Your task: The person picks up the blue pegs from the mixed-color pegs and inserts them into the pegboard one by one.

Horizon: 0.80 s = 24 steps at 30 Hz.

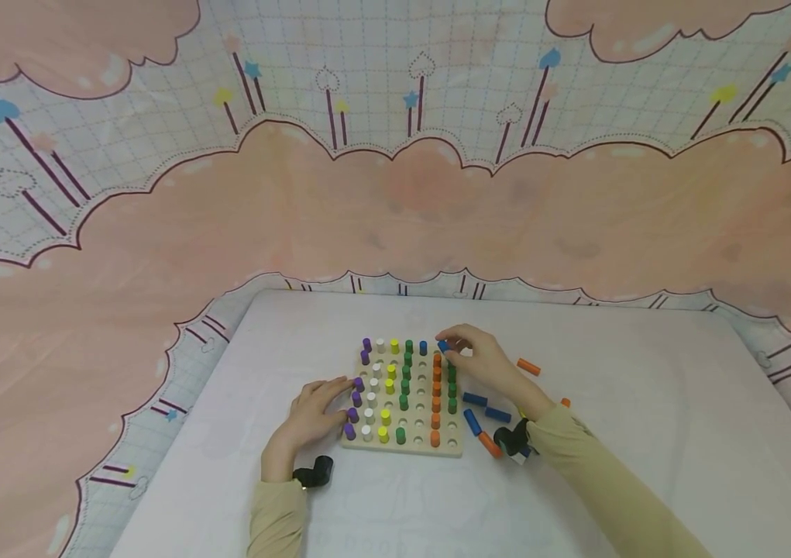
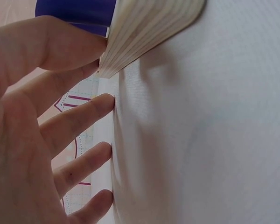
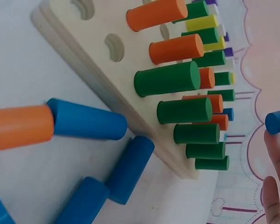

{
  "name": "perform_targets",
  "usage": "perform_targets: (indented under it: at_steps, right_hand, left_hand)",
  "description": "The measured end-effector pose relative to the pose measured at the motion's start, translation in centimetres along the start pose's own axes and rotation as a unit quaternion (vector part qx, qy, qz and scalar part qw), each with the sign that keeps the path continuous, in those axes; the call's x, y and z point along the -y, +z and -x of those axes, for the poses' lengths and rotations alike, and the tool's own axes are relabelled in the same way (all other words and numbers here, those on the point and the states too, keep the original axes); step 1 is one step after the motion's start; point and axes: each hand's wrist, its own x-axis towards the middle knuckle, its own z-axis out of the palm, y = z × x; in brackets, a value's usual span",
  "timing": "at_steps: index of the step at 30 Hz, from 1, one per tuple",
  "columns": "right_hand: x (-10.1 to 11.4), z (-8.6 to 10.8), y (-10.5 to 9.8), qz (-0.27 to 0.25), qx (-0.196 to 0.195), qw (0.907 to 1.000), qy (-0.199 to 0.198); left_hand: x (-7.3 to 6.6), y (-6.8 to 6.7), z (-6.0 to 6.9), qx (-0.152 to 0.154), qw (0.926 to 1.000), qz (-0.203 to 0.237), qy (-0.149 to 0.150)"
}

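A wooden pegboard [image 1: 402, 446] holds columns of purple, white, yellow, green and orange pegs, with one blue peg [image 1: 423, 348] in its far row. My right hand [image 1: 482, 360] pinches another blue peg [image 1: 443, 346] above the board's far right corner; the right wrist view shows this held peg [image 3: 277, 121] at its right edge, clear of the board [image 3: 98, 65]. My left hand [image 1: 313, 415] rests at the board's left side, fingers spread. In the left wrist view, the left hand's [image 2: 51, 107] thumb and index finger touch the board's edge [image 2: 149, 32], and the other fingertips rest on the table.
Right of the board lie several loose blue pegs [image 1: 475, 400] and an orange peg [image 1: 490, 445], partly near my right wrist. Another orange peg [image 1: 528, 366] lies farther right. A patterned cloth [image 1: 395, 201] hangs behind the white table [image 1: 646, 387].
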Motion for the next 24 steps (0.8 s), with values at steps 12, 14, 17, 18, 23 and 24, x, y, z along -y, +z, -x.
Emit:
perform_targets:
  at_steps: [12,14,17,18,23,24]
  right_hand:
    - [0.1,-1.6,1.4,-0.005,0.0,0.9992,0.039]
    - [0.1,-1.8,1.7,-0.008,0.004,0.9987,0.05]
    - [0.0,-2.2,2.1,-0.006,0.008,0.9978,0.066]
    - [0.0,-2.3,2.2,-0.004,0.009,0.9977,0.066]
    - [-0.3,-2.8,2.7,0.008,0.009,0.9969,0.077]
    - [-0.3,-2.9,2.7,0.008,0.009,0.9969,0.078]
  left_hand:
    - [0.2,0.1,-0.1,-0.002,1.0,0.003,0.009]
    - [0.3,0.1,-0.1,-0.003,1.0,0.002,0.009]
    - [0.3,0.1,-0.1,-0.003,1.0,0.0,0.009]
    - [0.3,0.1,-0.1,-0.003,1.0,0.0,0.009]
    - [0.3,0.0,0.0,-0.002,1.0,0.005,0.006]
    - [0.2,0.0,0.0,-0.002,1.0,0.006,0.007]
